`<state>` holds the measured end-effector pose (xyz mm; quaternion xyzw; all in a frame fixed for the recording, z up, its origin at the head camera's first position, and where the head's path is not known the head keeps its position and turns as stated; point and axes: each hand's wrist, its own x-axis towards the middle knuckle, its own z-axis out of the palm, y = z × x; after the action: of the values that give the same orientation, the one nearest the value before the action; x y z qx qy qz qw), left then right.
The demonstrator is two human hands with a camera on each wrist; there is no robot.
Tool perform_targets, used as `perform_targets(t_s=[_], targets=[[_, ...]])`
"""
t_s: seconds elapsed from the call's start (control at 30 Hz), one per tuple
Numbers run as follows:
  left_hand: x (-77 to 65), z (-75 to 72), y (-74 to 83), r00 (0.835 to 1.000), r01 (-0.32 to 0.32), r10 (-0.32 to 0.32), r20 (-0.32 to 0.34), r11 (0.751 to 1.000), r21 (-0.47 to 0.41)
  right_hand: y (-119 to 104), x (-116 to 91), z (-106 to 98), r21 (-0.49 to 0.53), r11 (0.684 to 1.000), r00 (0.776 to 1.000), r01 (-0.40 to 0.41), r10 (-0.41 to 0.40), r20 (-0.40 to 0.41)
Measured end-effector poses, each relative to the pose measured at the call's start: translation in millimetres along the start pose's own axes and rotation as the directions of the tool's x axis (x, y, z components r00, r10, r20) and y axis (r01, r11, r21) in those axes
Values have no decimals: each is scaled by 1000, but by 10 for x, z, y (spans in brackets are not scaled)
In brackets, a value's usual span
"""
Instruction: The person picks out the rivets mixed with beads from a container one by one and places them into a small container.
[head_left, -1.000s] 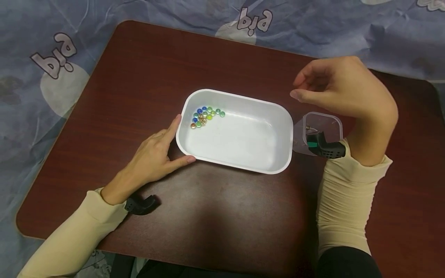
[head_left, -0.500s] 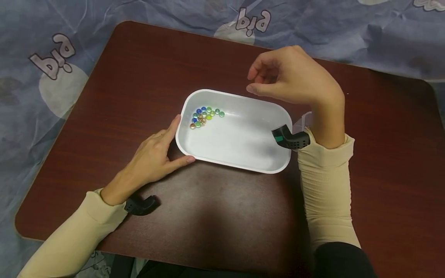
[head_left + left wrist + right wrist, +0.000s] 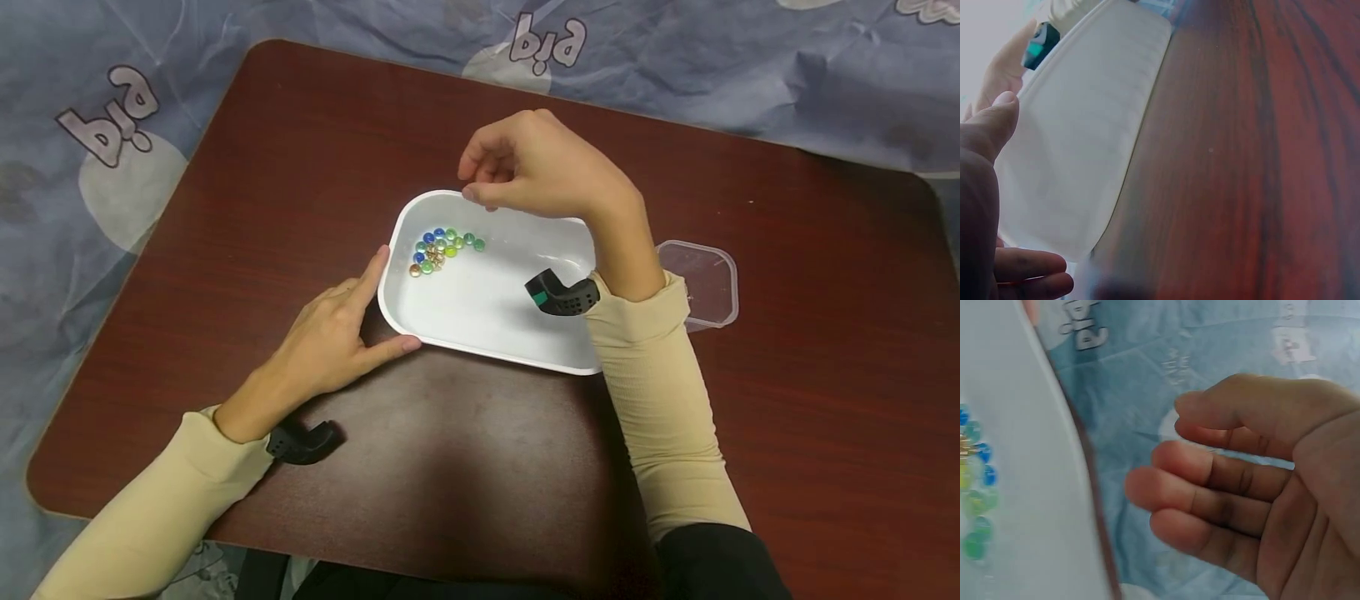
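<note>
"Hands together, or each at its own work?"

"Apart. The left hand [image 3: 326,337] touches one end of the shallow white tray with rounded corners [image 3: 487,317], thumb at the near rim, index finger against the left side. The right hand [image 3: 551,167] hangs over the far rim, fingers loosely curled — nothing shows in its grasp."

"Which step would you call that?"

"A reach across the tray, I'd judge, with the other side braced. If the small round glass marbles [image 3: 451,252] are wanted, the next move calls for lowering the fingertips to the left end and pinching one without scattering its neighbours."

"What exactly is in there?"

"Blue, green and yellow marbles and an amber-brown one, bunched at the left end, with tiny gold-coloured pieces [image 3: 438,261] among them."

"And the clear, squarish plastic box [image 3: 712,292]?"

"On the dark reddish-brown, wood-grained bench [image 3: 315,150], right of the tray and partly hidden by the cream ribbed sleeve [image 3: 660,392] — whether it holds anything, I can't tell."
</note>
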<state>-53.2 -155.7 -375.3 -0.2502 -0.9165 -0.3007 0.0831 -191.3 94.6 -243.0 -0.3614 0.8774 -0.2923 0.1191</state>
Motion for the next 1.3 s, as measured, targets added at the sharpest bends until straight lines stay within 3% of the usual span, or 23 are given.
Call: perform_targets(t_s=[0.2, 0.4, 0.63, 0.87, 1.3], targets=[[3, 0, 1, 1000, -10, 9, -9, 1000, -5, 103, 95, 165, 24, 999, 993, 45, -48, 108], [-7, 1, 1, 1000, -14, 14, -22, 1000, -8, 99, 165, 329, 22, 1000, 966, 12, -17, 257], [-5, 4, 3, 999, -21, 21, -27, 1000, -5, 128, 226, 497, -76, 997, 938, -10, 35, 345], [-4, 12, 6, 999, -24, 23, -31, 1000, -10, 179, 256, 599, -113, 992, 917, -47, 88, 390], [-4, 17, 1, 998, -35, 34, -45, 999, -3, 172, 287, 695, -106, 994, 915, -16, 57, 399]])
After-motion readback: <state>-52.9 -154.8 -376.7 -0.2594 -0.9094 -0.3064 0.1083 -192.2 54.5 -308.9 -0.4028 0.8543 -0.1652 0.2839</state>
